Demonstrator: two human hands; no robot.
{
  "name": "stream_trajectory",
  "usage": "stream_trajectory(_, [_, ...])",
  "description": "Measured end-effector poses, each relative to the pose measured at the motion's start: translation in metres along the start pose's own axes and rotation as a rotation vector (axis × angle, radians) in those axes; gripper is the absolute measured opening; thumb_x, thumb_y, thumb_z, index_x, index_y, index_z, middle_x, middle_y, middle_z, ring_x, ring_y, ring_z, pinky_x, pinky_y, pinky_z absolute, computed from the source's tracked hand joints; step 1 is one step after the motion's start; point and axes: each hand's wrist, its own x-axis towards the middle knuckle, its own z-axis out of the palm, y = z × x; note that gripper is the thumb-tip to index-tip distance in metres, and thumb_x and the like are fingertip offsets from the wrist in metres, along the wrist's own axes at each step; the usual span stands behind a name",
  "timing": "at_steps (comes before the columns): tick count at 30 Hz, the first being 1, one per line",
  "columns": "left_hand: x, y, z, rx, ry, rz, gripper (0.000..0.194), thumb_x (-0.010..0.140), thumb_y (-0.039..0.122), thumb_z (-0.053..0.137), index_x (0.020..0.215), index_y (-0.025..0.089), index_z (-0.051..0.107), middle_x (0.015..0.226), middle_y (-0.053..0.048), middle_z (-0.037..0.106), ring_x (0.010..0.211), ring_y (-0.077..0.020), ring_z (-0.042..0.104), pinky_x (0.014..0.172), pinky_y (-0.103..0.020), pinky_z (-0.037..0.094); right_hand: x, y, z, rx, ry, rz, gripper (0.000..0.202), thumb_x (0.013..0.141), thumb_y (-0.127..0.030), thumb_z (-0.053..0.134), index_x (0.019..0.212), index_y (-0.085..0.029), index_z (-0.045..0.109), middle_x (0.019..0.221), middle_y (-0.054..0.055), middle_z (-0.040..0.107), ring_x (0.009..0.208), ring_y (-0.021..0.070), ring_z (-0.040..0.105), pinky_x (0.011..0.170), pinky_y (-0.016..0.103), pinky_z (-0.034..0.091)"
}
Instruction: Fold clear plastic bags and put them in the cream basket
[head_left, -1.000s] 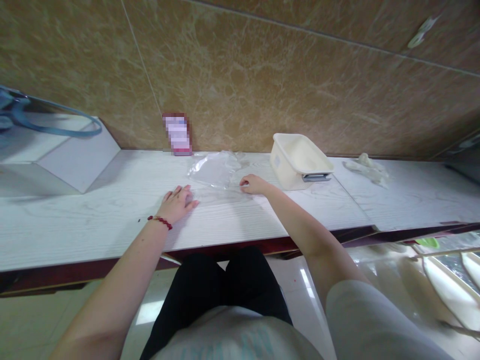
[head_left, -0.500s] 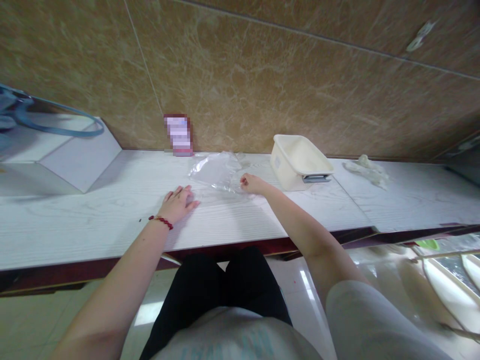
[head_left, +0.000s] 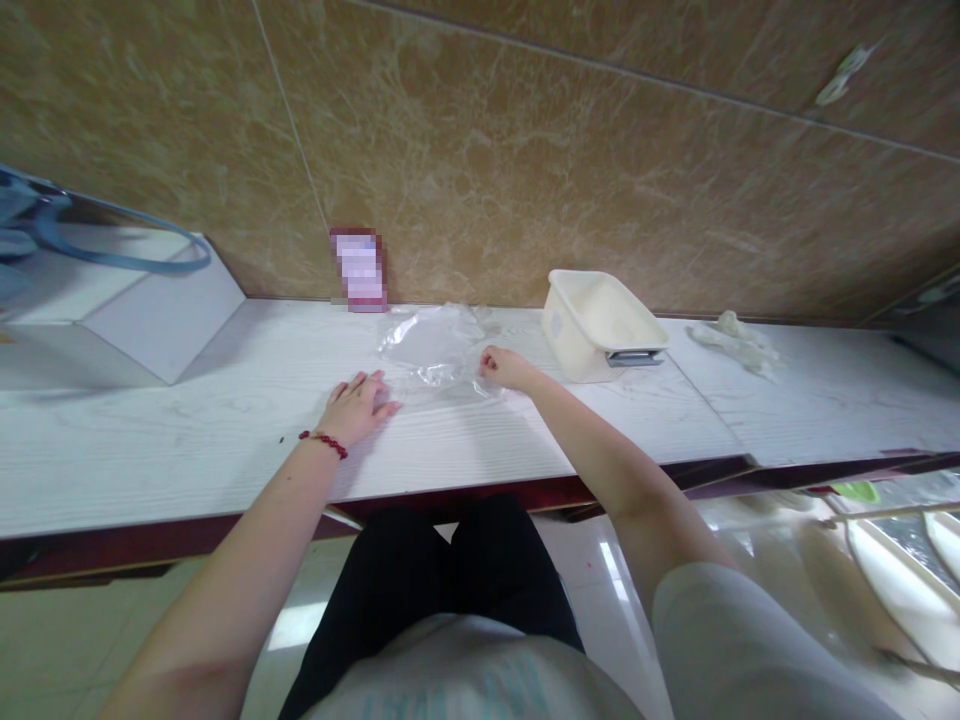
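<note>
A clear plastic bag lies on the white wood-grain table, near the wall. My left hand rests flat on the table at the bag's near left, fingers apart and holding nothing; a red bead bracelet is on that wrist. At the bag's right edge, my right hand is closed, its fingertips pinched on the plastic. Just right of this hand stands a cream bin with a grey handle on its near side.
A phone-like item, blurred out, leans on the wall. On the left is a white box with a blue strap over it. Crumpled plastic lies at the right, and a white cord hangs on the wall.
The near right part of the bag has shifted and creased slightly beside my right hand. Both hands stay in nearly the same places.
</note>
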Motion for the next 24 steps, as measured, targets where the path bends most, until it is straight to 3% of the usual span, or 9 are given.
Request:
stream_trajectory(7, [0.000, 0.000, 0.000, -0.002, 0.000, -0.006, 0.053, 0.079, 0.050, 0.038, 0.118, 0.015, 0.043, 0.134, -0.009, 0.038, 0.127, -0.0239, 0.026, 0.101, -0.041, 0.020, 0.000, 0.005, 0.000, 0.127, 0.021, -0.085, 0.031, 0.069, -0.013, 0.055, 0.100, -0.015, 0.051, 0.081, 0.001, 0.063, 0.071, 0.0094, 0.056, 0.064, 0.018, 0.040])
stream_trajectory(12, [0.000, 0.001, -0.001, -0.009, -0.003, -0.013, 0.057, 0.079, 0.050, 0.038, 0.125, 0.016, 0.037, 0.129, -0.009, 0.044, 0.127, -0.0231, 0.026, 0.101, -0.041, 0.020, -0.003, 0.005, -0.001, -0.073, 0.163, -0.206, 0.028, 0.072, -0.007, 0.045, 0.098, -0.015, 0.055, 0.085, 0.004, 0.060, 0.076, 0.0114, 0.053, 0.071, 0.021, 0.039])
stream_trajectory(16, [0.000, 0.001, 0.000, -0.011, -0.001, -0.014, 0.059, 0.079, 0.050, 0.037, 0.127, 0.015, 0.034, 0.128, -0.009, 0.045, 0.127, -0.0230, 0.025, 0.101, -0.040, 0.019, -0.009, 0.009, -0.003, -0.254, 0.233, -0.294, 0.020, 0.079, -0.012, 0.042, 0.087, -0.015, 0.060, 0.093, 0.007, 0.058, 0.092, 0.0156, 0.049, 0.081, 0.025, 0.036])
stream_trajectory(21, [0.000, 0.001, -0.001, -0.026, -0.006, -0.019, 0.062, 0.079, 0.050, 0.037, 0.129, 0.014, 0.031, 0.126, -0.009, 0.047, 0.127, -0.0228, 0.025, 0.102, -0.040, 0.019, -0.015, 0.022, -0.004, -0.391, 0.211, -0.329, 0.021, 0.082, -0.014, 0.042, 0.091, -0.017, 0.061, 0.100, 0.007, 0.057, 0.099, 0.0185, 0.044, 0.081, 0.027, 0.037])
stream_trajectory(24, [-0.001, 0.002, -0.001, -0.025, -0.011, -0.018, 0.061, 0.079, 0.050, 0.037, 0.128, 0.014, 0.032, 0.128, -0.009, 0.046, 0.127, -0.0230, 0.025, 0.102, -0.040, 0.019, -0.017, 0.029, -0.006, -0.383, 0.151, -0.250, 0.027, 0.078, -0.006, 0.041, 0.092, -0.018, 0.061, 0.103, 0.005, 0.057, 0.100, 0.0175, 0.045, 0.081, 0.026, 0.038])
